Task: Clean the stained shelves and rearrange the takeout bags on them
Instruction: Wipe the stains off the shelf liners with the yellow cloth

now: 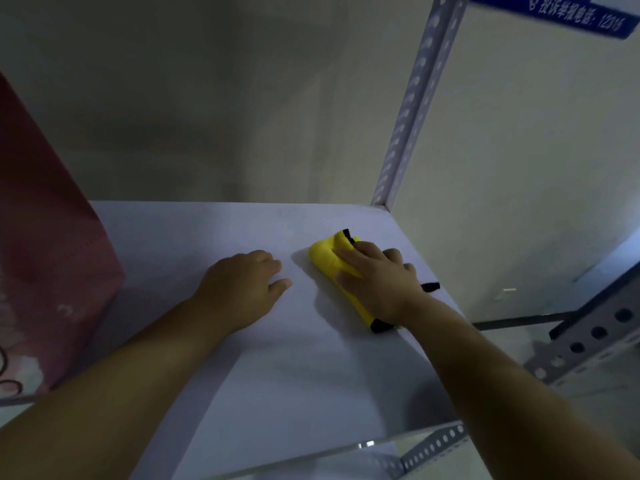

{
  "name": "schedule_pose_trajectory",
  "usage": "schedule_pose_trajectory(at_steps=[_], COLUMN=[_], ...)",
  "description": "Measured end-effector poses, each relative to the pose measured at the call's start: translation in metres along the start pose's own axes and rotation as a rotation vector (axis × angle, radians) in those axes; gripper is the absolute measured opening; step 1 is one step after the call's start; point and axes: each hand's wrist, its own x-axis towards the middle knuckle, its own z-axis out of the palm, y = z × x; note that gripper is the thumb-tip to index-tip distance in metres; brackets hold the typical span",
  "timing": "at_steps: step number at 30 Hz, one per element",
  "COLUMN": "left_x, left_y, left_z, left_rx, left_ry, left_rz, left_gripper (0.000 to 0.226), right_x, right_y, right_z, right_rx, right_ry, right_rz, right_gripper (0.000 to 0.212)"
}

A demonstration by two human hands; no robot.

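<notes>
Yellow cloth (327,258), black-edged and folded into a thick pad, lies on the right part of the white shelf (277,358), towards the far right corner by the perforated upright (412,109). Right hand (375,278) lies flat over it, fingers spread across the top and thumb along the near side: pressing it down rather than pinching it. That fits a wipe, since palm load keeps the pad in full contact with the surface.

Left hand (242,289) rests open, palm down, on bare shelf just left of the cloth, holding nothing. Likely a brace while the person leans in and reaches over.

Red takeout bag (45,244) stands upright at the far left of the same shelf, well apart from both hands. That placement leaves the middle and right side free for wiping.

Light is dim and no stain is readable on the surface near the cloth, so it's unclear how much of this shelf is done. Judgement: mid-clean on this level, bag rearranging not yet started here. A blue sign (568,15) with white text sits at the top right, and more slotted framing (588,341) shows lower right.
</notes>
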Motion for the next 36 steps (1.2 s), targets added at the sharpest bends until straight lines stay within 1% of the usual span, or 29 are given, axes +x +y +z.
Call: schedule_pose_trajectory(at_steps=[3,6,8,10,12,15,18,22,24,25,27,30,32,34,36], left_x=[-0.002,-0.003,-0.005,-0.007,-0.009,-0.009,-0.009,-0.01,-0.011,-0.011,-0.011,-0.011,-0.014,-0.021,-0.029], left_y=[0.0,0.0,0.001,0.004,0.005,0.008,0.008,0.008,0.009,0.009,0.009,0.007,0.007,0.009,0.011], left_z=[0.002,0.001,-0.001,-0.002,-0.003,-0.006,-0.006,-0.007,-0.008,-0.008,-0.007,-0.005,-0.008,-0.012,-0.015], left_rx=[0.007,0.01,0.006,-0.011,-0.01,0.014,-0.002,0.003,-0.001,-0.002,-0.01,0.0,0.043,0.098,0.127], left_ry=[0.033,0.039,0.038,0.037,0.033,-0.004,-0.035,-0.006,-0.014,-0.009,0.02,0.005,-0.019,-0.044,-0.083], left_rz=[0.019,0.035,0.032,0.035,0.051,0.041,0.032,0.06,0.054,0.053,0.054,0.039,0.031,0.038,0.04], left_gripper=[0.044,0.045,0.047,0.059,0.067,0.063,0.062,0.064,0.062,0.061,0.057,0.042,0.035,0.03,0.029], right_x=[-0.024,-0.01,0.014,0.042,0.066,0.092,0.098,0.07,0.05,0.04,0.026,0.021,0.021,0.019,0.011], right_y=[-0.003,0.0,0.007,0.011,0.01,-0.001,-0.019,-0.03,-0.021,-0.014,0.003,0.02,0.013,-0.005,-0.023], right_z=[0.005,0.002,-0.001,-0.004,-0.005,-0.003,0.003,0.008,0.011,0.012,0.007,-0.005,-0.005,-0.003,0.0], right_rx=[-0.038,-0.013,0.002,0.028,0.041,0.019,0.001,-0.03,-0.014,0.0,0.019,0.018,-0.005,-0.042,-0.04], right_ry=[0.088,0.074,0.087,0.119,0.131,0.087,0.047,0.026,0.038,0.05,0.068,0.091,0.127,0.135,0.103], right_rz=[0.002,0.089,0.23,0.407,0.5,0.464,0.322,0.07,-0.001,-0.01,0.051,0.288,0.41,0.449,0.396], right_gripper=[0.046,0.047,0.046,0.044,0.041,0.042,0.041,0.04,0.041,0.042,0.047,0.049,0.048,0.048,0.048])
